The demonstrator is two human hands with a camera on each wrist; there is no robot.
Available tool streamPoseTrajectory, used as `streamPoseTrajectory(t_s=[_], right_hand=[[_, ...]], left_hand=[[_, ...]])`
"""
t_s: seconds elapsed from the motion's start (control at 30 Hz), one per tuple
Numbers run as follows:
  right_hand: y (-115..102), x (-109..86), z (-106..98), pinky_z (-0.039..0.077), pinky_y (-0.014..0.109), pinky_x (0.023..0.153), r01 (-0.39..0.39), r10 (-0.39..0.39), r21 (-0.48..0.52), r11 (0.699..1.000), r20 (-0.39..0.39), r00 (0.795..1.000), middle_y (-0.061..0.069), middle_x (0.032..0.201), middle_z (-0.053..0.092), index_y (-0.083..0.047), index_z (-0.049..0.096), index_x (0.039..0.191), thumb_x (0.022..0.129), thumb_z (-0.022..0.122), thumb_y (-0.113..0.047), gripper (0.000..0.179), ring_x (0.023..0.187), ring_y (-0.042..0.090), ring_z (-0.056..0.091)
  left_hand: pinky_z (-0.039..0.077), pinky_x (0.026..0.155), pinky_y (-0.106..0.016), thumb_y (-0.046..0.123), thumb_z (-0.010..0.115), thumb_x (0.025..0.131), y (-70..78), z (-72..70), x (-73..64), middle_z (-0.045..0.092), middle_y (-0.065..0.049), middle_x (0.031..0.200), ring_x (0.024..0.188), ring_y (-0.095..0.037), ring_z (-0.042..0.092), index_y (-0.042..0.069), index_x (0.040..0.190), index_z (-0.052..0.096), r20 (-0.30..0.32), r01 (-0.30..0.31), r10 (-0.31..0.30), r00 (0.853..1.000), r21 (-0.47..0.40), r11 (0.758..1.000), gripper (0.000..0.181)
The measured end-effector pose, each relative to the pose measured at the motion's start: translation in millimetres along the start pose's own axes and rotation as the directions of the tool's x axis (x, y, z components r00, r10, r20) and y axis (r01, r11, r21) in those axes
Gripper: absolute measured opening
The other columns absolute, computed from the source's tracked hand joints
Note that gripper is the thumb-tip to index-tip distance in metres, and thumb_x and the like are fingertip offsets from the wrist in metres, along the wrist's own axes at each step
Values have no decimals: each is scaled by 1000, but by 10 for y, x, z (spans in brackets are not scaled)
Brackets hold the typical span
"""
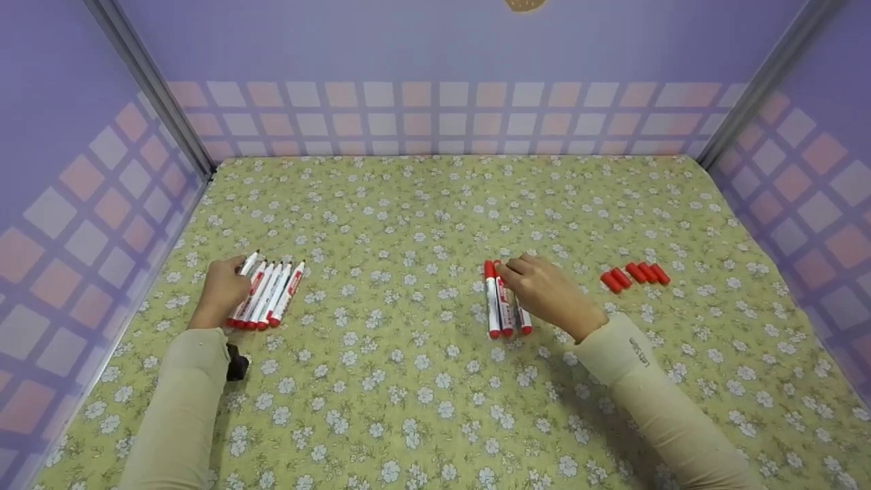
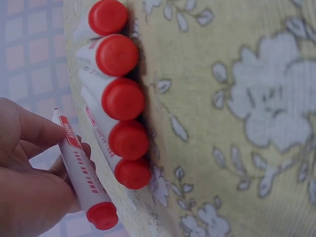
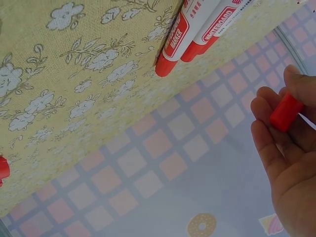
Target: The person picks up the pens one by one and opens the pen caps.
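Note:
A white whiteboard marker (image 2: pixel 84 170) with a red end plug and a bare dark tip is pinched between thumb and fingers of my left hand (image 1: pixel 223 289). Beside it, several more uncapped markers (image 1: pixel 275 294) lie in a row, tips pointing away. Over on the right, my right hand (image 1: pixel 541 289) holds a short red cap (image 3: pixel 286 112), seen in the right wrist view. That hand is above a group of markers (image 1: pixel 492 306) on the cloth. Two of these wear red caps; the hand covers the top of another marker (image 1: pixel 524 321).
Several loose red caps (image 1: pixel 646 273) lie to the right of my right hand. A floral cloth (image 1: pixel 408 381) covers the table. Purple checked panels (image 1: pixel 435 68) stand at the back and both sides. A dark object (image 1: pixel 237 363) sits at my left wrist.

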State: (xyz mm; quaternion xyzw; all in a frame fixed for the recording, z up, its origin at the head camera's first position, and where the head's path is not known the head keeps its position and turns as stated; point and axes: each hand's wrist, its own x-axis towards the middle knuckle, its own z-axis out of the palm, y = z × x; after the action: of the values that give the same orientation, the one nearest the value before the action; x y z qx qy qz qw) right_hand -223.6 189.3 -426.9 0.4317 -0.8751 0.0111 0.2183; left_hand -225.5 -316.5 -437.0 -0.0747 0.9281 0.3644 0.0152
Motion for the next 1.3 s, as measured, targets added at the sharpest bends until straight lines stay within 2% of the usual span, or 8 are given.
streamPoseTrajectory(t_s=[0.1,0.33,0.53,0.67,0.8,1.07,1.13,1.3], right_hand=[[6,-2,0,56,35,76,3,-3,2,1000,-2,1000,13,98,70,-1,69,112,87,64,4,26,84,25,66],[22,-23,8,55,34,75,11,-11,-4,1000,5,1000,11,95,70,-1,70,108,89,65,0,20,82,23,65],[19,-39,6,56,32,72,-7,7,10,1000,14,1000,11,95,70,-2,70,109,88,66,-1,21,81,23,65],[19,-44,15,56,32,72,-17,17,16,1000,30,999,11,96,70,-2,70,110,88,66,-1,22,82,23,65],[26,-54,29,56,32,73,-15,14,20,1000,35,999,11,97,70,-2,70,110,89,66,-3,22,83,23,65],[33,-58,38,57,35,77,-22,21,36,999,28,999,13,102,69,-1,69,111,88,67,-4,23,90,27,67],[38,-58,43,57,35,75,-28,27,39,999,22,999,13,102,68,-1,69,110,88,68,-5,22,88,26,68],[57,-73,49,57,33,70,-63,61,50,997,39,997,14,98,65,0,70,107,87,70,-6,21,80,24,67]], left_hand=[[38,99,-52,-7,31,88,-23,-13,2,31,-41,142,130,-48,37,-16,143,26,42,48,-48,998,-8,999,56],[38,100,-55,-8,33,85,-88,-21,13,36,-41,138,124,-48,42,-17,141,30,59,60,-62,996,45,997,57],[45,84,-41,-9,37,76,-202,-12,55,47,-41,128,107,-42,52,-18,137,37,38,38,-39,999,30,999,62],[39,63,-32,-7,37,80,-207,-24,54,41,-41,134,95,-40,51,-17,141,32,81,55,-58,995,35,998,62],[35,59,-32,-5,34,85,-143,-31,28,39,-42,136,92,-37,47,-16,143,29,117,79,-83,990,41,996,59],[38,66,-37,-2,33,86,-89,-19,4,38,-41,138,86,-36,50,-14,144,28,94,88,-92,991,49,995,59],[38,70,-39,-1,34,86,-72,-2,4,39,-40,137,101,-42,48,-13,144,30,71,82,-87,994,64,995,59],[41,75,-46,0,37,87,8,73,-14,44,-38,133,106,-48,47,-12,139,40,-9,19,-18,1000,85,996,54]])
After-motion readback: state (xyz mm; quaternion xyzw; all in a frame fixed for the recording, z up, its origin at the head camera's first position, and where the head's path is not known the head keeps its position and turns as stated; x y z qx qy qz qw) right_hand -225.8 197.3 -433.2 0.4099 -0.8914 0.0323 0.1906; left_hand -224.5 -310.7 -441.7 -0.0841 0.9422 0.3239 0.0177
